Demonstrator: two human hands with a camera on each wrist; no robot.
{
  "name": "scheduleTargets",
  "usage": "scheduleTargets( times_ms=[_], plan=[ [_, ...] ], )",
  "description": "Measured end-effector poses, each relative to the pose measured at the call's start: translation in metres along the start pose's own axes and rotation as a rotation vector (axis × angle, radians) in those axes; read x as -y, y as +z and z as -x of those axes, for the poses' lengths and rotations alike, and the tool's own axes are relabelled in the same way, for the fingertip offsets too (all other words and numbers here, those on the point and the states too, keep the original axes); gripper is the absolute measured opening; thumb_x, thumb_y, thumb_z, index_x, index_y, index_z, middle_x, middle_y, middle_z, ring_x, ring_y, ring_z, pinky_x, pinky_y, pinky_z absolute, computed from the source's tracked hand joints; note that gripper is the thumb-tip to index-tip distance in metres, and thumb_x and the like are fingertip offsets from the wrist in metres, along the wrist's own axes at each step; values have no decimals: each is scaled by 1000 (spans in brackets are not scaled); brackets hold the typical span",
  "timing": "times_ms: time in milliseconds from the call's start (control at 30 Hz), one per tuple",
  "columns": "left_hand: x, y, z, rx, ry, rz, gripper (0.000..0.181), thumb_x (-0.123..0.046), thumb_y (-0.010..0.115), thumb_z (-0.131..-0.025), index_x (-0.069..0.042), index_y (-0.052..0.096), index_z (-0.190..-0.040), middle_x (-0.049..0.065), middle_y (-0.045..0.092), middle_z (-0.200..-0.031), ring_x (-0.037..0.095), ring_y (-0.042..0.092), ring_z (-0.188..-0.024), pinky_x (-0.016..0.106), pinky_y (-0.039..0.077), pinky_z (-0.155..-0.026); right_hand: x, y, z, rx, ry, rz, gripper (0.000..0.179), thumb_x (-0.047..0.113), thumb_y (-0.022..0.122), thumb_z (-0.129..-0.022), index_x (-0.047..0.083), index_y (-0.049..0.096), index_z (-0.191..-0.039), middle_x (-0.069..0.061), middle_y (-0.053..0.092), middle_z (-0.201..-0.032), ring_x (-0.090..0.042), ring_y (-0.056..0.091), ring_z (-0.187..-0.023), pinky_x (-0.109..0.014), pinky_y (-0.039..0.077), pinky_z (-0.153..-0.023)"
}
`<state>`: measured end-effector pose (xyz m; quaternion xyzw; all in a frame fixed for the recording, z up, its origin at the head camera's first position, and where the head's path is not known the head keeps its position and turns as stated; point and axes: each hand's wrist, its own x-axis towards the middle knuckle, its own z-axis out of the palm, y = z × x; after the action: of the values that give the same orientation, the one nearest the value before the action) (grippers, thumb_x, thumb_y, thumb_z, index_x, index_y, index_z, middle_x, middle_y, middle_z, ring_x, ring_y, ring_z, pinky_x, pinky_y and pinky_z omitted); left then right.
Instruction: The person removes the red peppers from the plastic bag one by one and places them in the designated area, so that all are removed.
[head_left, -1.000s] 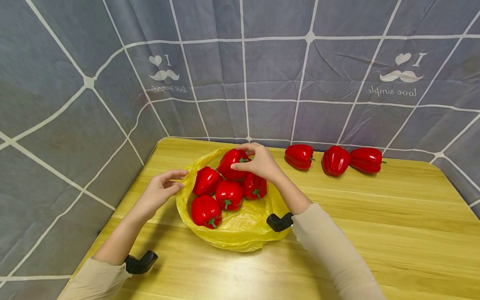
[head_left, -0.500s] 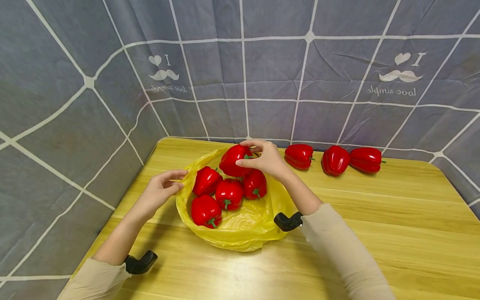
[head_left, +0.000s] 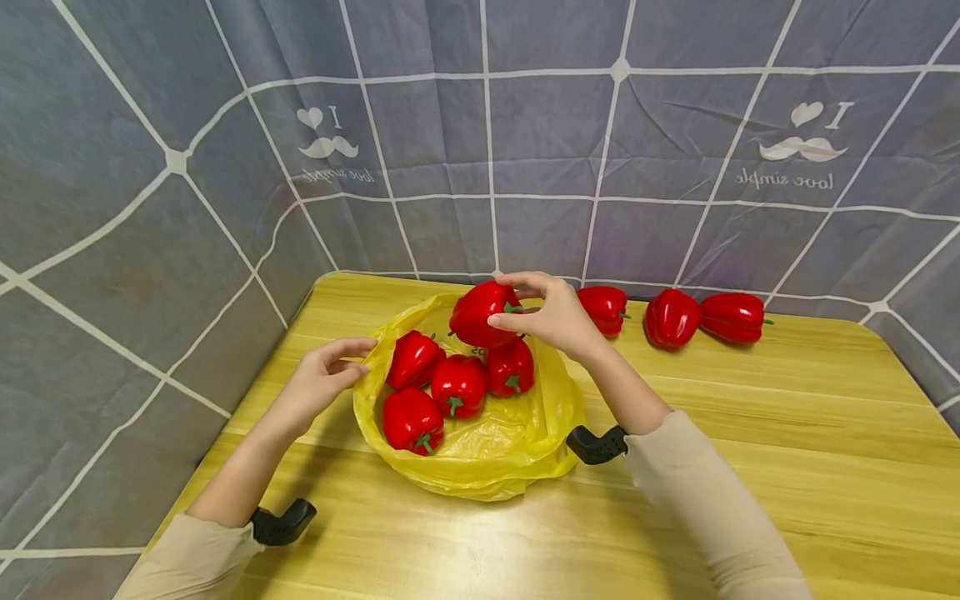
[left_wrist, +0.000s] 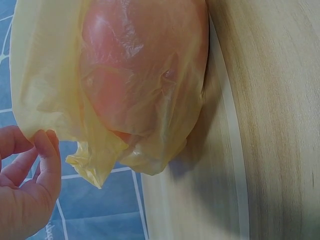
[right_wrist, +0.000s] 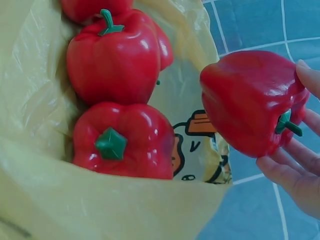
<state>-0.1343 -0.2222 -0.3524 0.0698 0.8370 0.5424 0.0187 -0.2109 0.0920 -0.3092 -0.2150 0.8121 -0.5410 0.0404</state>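
Note:
A yellow plastic bag (head_left: pixel 487 471) lies spread on the table with its mouth turned up and several red bell peppers (head_left: pixel 458 387) inside. My left hand (head_left: pixel 322 382) pinches the bag's left rim between thumb and fingers; the left wrist view shows the fingertips (left_wrist: pixel 47 137) on the thin film. Over the bag's far side, my right hand (head_left: pixel 558 317) grips another red bell pepper (head_left: pixel 482 315) near its stem end. In the right wrist view that bell pepper (right_wrist: pixel 252 100) is above the bag's edge, its green stem toward the palm.
Three more red bell peppers stand along the table's back edge: one (head_left: pixel 604 310) partly behind my right hand, then a middle one (head_left: pixel 672 320) and a right one (head_left: pixel 733 318). A grey checked cloth (head_left: pixel 547 150) hangs behind the wooden table (head_left: pixel 750 433).
My right hand has lifted the bell pepper from among the others and carried it up and to the right. The left hand keeps its place at the rim.

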Motion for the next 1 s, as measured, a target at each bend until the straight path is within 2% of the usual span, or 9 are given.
scheduleTargets(
  times_ms=[167, 433, 667, 867, 1000],
  plan=[
    [1, 0, -2, -1, 1, 1, 37, 1, 51, -90, 7, 51, -127, 25, 53, -119, 10, 59, -87, 19, 49, -77, -3, -7, 4, -10, -8, 0, 51, 24, 77, -76, 17, 61, -124, -3, 53, -126, -25, 52, -110, -37, 53, -77],
    [2, 1, -2, -1, 1, -8, 37, 1, 51, -90, 7, 50, -127, 25, 53, -120, 10, 58, -86, 18, 49, -75, -8, -16, 12, -27, -17, -36, 52, 22, 78, -76, 12, 60, -124, -6, 55, -123, -28, 57, -105, -38, 53, -78],
    [1, -1, 1, 1, 9, 7, 37, 1, 50, -91, 8, 50, -127, 26, 52, -120, 8, 58, -87, 18, 48, -77, -16, -25, 20, -53, -40, -24, 52, 19, 77, -77, 8, 59, -124, -5, 56, -123, -24, 54, -106, -32, 50, -85],
    [1, -2, 2, 0, -2, 11, 37, 0, 51, -91, 7, 50, -127, 25, 52, -120, 7, 58, -87, 19, 48, -77, -22, -36, 30, -83, -15, -4, 52, 19, 77, -77, 8, 58, -124, -7, 56, -123, -23, 55, -106, -31, 48, -88],
    [1, -3, 2, 0, -7, 9, 38, 0, 51, -90, 7, 50, -128, 24, 52, -121, 8, 58, -88, 19, 48, -78, -25, -45, 38, -106, 8, 5, 53, 22, 76, -78, 9, 57, -125, -7, 54, -126, -25, 57, -106, -32, 51, -84]
  ],
)
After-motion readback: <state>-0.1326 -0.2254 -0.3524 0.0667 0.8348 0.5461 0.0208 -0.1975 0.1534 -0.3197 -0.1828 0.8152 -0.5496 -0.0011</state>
